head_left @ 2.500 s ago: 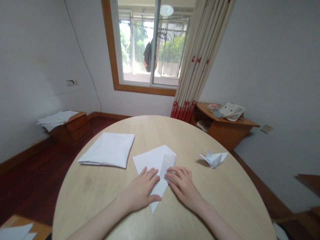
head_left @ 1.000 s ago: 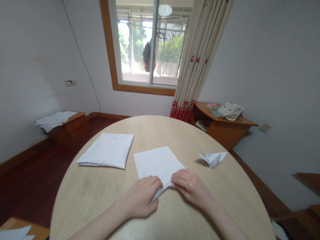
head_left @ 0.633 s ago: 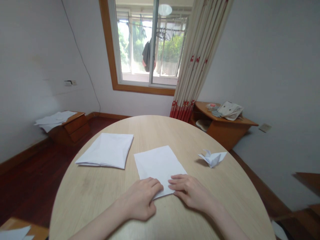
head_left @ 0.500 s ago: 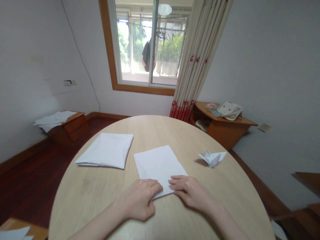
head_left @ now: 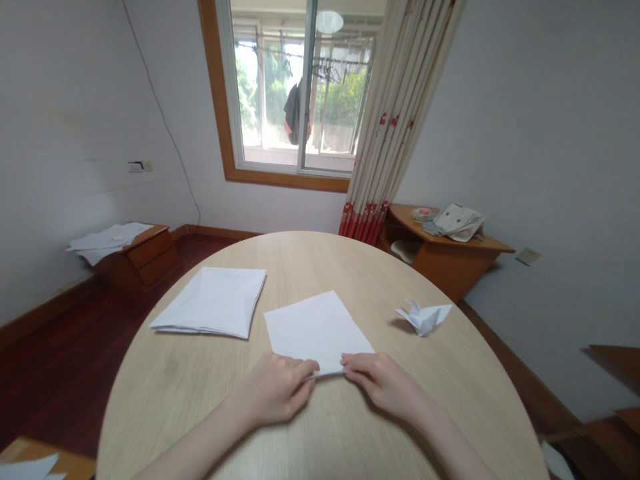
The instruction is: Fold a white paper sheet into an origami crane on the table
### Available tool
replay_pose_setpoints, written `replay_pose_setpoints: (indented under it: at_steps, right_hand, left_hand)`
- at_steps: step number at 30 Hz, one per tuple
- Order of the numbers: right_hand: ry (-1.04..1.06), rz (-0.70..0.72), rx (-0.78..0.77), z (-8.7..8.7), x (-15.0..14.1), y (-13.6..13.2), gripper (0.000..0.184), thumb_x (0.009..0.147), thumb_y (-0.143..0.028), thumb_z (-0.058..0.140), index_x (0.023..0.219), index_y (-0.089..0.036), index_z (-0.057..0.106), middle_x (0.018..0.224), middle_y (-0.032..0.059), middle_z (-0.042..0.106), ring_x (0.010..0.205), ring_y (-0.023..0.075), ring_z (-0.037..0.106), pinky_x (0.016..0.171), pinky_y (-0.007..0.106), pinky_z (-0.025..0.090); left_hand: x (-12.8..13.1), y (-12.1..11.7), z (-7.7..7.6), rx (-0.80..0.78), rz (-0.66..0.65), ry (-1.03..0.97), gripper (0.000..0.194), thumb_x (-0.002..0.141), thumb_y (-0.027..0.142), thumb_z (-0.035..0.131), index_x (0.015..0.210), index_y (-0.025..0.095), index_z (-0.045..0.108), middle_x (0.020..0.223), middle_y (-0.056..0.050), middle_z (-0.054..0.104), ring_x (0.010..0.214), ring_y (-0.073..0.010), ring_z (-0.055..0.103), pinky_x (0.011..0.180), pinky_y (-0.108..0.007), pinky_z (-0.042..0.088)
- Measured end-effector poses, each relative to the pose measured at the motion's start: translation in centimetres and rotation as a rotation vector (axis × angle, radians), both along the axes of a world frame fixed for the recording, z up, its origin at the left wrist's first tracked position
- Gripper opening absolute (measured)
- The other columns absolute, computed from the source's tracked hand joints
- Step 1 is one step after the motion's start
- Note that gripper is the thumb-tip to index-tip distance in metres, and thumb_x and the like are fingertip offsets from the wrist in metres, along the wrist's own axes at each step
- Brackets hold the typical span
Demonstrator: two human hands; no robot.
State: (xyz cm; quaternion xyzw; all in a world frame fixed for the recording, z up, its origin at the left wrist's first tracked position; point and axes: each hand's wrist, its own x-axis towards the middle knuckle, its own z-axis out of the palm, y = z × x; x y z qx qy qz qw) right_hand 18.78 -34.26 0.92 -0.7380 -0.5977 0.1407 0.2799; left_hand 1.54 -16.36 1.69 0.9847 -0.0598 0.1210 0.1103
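Observation:
A white sheet of paper (head_left: 315, 330) lies in front of me on the round table, its near edge slightly raised between my hands. My left hand (head_left: 285, 381) pinches the left part of that edge, thumb below and fingers on top. At the right part, my right hand (head_left: 373, 375) grips the same edge with its fingers over the paper and the thumb beneath. Off to the right stands a folded paper crane (head_left: 424, 317), touched by neither hand. A stack of white paper (head_left: 213, 300) rests to the left, apart from my hands.
The round wooden table (head_left: 300, 260) has a curved far edge below the window. A small drawer cabinet (head_left: 150, 257) with papers on top stands at the left wall. On the right, a corner cabinet (head_left: 450, 267) carries a cloth bag (head_left: 461, 221), close to the curtain (head_left: 390, 133).
My left hand has moved slightly up and now pinches the paper's near edge, which has lifted. The sheet has shifted a little to the left; the crane and stack stay put.

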Motion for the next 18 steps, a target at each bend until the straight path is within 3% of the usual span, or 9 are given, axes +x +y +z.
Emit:
replay_pose_setpoints:
  at_steps: [6, 12, 18]
  right_hand:
    - [-0.056, -0.033, 0.015, -0.1, 0.1, 0.1, 0.023, 0.095, -0.024, 0.045, 0.091, -0.023, 0.067, 0.093, 0.0053, 0.071, 0.09, 0.0205, 0.065, 0.081, 0.03, 0.048]
    - [-0.157, -0.067, 0.014, -0.4, -0.2, 0.6, 0.02, 0.096, -0.025, 0.04, 0.086, -0.021, 0.056, 0.089, 0.0047, 0.063, 0.083, 0.0198, 0.06, 0.073, 0.029, 0.045]
    - [-0.107, -0.158, 0.05, -0.6, -0.6, 1.1, 0.014, 0.095, -0.024, 0.043, 0.082, -0.022, 0.049, 0.084, 0.003, 0.059, 0.078, 0.0191, 0.057, 0.069, 0.028, 0.043]
  left_hand:
    - [0.4, 0.6, -1.4, 0.004, 0.107, -0.145, 0.026, 0.102, 0.032, 0.034, 0.09, 0.019, 0.053, 0.067, -0.001, 0.069, 0.056, -0.0174, 0.067, 0.049, -0.023, 0.04]
    - [0.7, 0.5, -1.6, -0.004, 0.182, -0.275, 0.037, 0.104, 0.041, 0.023, 0.089, 0.02, 0.049, 0.063, 0.0, 0.068, 0.053, -0.0185, 0.068, 0.046, -0.023, 0.04]
    - [0.6, 0.3, -1.6, -0.049, 0.233, -0.355, 0.03, 0.104, 0.039, 0.024, 0.097, 0.021, 0.048, 0.071, 0.0, 0.068, 0.055, -0.0184, 0.068, 0.047, -0.024, 0.044]
